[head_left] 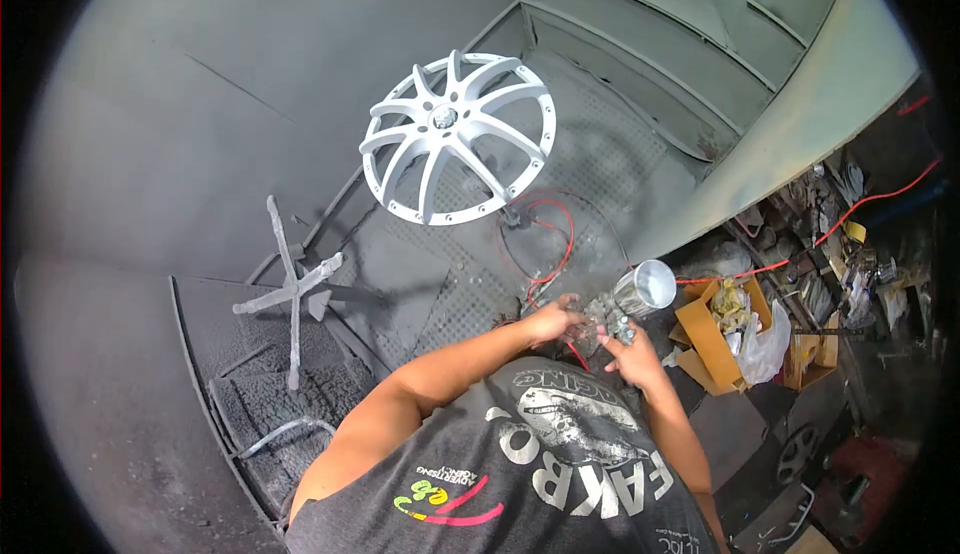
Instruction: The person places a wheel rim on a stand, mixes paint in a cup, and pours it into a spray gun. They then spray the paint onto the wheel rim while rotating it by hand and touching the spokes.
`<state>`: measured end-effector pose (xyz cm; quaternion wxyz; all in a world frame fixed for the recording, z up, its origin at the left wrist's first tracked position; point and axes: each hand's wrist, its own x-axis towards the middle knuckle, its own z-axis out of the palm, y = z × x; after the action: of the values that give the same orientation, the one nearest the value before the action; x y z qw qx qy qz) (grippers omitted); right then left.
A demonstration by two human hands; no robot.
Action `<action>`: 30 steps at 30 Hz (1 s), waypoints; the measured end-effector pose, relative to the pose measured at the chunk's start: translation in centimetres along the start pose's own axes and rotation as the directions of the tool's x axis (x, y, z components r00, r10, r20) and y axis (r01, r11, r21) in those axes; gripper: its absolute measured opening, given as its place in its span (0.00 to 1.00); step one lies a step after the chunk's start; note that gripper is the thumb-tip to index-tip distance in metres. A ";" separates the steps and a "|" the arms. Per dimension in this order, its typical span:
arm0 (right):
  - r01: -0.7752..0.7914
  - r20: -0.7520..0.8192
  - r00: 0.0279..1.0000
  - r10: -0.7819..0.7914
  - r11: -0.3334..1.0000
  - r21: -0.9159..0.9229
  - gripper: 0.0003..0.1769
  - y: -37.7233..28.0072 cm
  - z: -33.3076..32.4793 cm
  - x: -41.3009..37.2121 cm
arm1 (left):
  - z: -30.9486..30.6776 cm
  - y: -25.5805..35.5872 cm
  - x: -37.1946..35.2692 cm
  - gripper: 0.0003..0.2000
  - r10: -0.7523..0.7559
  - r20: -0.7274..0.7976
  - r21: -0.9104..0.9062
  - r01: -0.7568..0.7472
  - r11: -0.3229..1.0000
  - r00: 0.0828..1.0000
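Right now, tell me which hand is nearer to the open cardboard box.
Right. The person's right hand is just left of the cardboard box; the left hand is farther left, on the right hand's far side from the box.

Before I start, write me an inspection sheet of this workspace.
Surface: grey floor with a raised dot pattern, its finish uneven and worn-looking.
Job's things: white multi-spoke wheel rim, raised face in view; shiny metal cup by the hands.
Clutter: open brown cardboard box with crumpled material inside, white plastic bag beside it, mixed items beyond.
Grippers: bare left hand and bare right hand near each other below the cup; their grip cannot be told.
Cables: thin red hose running right from near the cup; red loops near the rim.
Surroundings: grey-coated wall and cross-shaped stand on the left.
Other people: nothing seen.
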<state>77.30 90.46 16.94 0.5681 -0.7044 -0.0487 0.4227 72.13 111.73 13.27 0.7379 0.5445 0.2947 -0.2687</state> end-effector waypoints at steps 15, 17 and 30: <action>0.224 0.177 0.964 -0.198 0.964 -0.141 0.32 -29.5 5.9 -1.0 | -25.1 -5.3 -6.5 0.32 0.027 0.100 0.116 -0.039 0.992 0.995; 0.206 0.188 0.968 -0.168 0.956 -0.210 0.32 -33.2 8.6 -0.8 | -28.2 -2.9 -6.9 0.35 0.051 -0.070 -0.284 -0.069 0.956 0.996; 0.178 0.009 0.978 -0.207 0.815 -0.552 0.19 -44.6 20.4 4.8 | -45.1 17.4 -7.6 0.34 0.417 -0.412 -0.381 -0.569 0.729 0.810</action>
<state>85.48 124.17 51.94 0.3828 -0.8397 -0.2244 0.3130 73.00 160.23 19.48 0.8418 0.4336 0.3028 0.1081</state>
